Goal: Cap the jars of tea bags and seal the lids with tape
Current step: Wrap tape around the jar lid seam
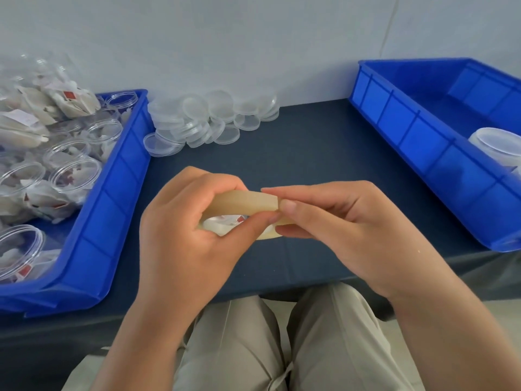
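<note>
Tape roll [242, 203] was dead center over the dark table [324, 153]. The left hand [180, 235] curled round it from 9 o'clock, and the right hand [338, 227] pinched its edge between thumb and forefinger at 3. Open jars [73, 176] of tea bags filled the blue bin [118, 193] at 9, loose lids [203, 119] were piled at 12, and one capped jar [496, 148] sat in the other bin [408, 136] at 2.

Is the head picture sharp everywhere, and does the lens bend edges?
Head view: soft, even light, no hard shadows; the tape roll is slightly blurred; the wall of the left blue bin bows from wide-angle distortion; the clear jars show glints.
</note>
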{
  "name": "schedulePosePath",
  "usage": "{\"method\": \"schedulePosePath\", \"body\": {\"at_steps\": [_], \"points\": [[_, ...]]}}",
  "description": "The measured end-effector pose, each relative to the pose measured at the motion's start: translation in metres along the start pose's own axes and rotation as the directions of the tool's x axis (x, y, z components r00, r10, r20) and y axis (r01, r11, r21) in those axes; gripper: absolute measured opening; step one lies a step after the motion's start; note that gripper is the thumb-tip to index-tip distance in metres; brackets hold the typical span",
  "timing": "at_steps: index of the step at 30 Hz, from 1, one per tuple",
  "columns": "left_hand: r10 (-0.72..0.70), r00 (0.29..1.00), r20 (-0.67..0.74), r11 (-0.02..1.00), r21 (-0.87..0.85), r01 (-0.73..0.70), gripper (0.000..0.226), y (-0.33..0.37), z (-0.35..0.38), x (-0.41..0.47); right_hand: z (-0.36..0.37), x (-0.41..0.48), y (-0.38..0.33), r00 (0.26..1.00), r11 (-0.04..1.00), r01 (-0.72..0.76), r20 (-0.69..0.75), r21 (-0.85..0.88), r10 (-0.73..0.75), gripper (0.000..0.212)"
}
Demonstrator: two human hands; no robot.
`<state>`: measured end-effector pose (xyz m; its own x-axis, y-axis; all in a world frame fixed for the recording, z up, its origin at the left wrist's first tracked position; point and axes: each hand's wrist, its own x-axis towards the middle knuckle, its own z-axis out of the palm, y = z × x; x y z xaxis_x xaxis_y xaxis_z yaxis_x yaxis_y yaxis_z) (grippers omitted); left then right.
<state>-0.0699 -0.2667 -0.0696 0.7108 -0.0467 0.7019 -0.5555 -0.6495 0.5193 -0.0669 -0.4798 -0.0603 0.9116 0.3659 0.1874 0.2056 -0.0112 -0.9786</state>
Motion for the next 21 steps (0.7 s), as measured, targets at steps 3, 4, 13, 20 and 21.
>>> {"method": "schedulePosePath", "body": {"at_steps": [3,4,13,20,21], "points": [[-0.040,0.999,0.011,0.999,-0.008,0.040,0.033,-0.001,-0.002,0.000,0.001,0.002,0.000,1.000,1.000,-0.009,0.018,0.010,0.009,0.026],[-0.055,0.998,0.017,0.998,-0.006,0.055,0.033,-0.001,-0.003,0.000,0.002,0.002,0.000,1.000,1.000,-0.009,0.019,0.002,0.009,0.026],[-0.122,0.991,0.052,0.992,0.020,0.121,0.036,0.001,-0.006,0.003,0.005,0.008,-0.001,0.999,0.999,-0.040,0.008,0.034,0.040,0.025],[-0.094,0.995,0.033,0.995,0.038,0.093,0.037,-0.002,-0.005,-0.001,0.007,0.012,0.008,0.994,0.987,-0.105,0.031,0.119,0.102,0.026],[-0.092,0.995,0.027,0.995,0.037,0.091,0.036,-0.003,-0.005,-0.003,0.008,0.012,0.009,0.994,0.985,-0.112,0.030,0.130,0.109,0.026]]}}
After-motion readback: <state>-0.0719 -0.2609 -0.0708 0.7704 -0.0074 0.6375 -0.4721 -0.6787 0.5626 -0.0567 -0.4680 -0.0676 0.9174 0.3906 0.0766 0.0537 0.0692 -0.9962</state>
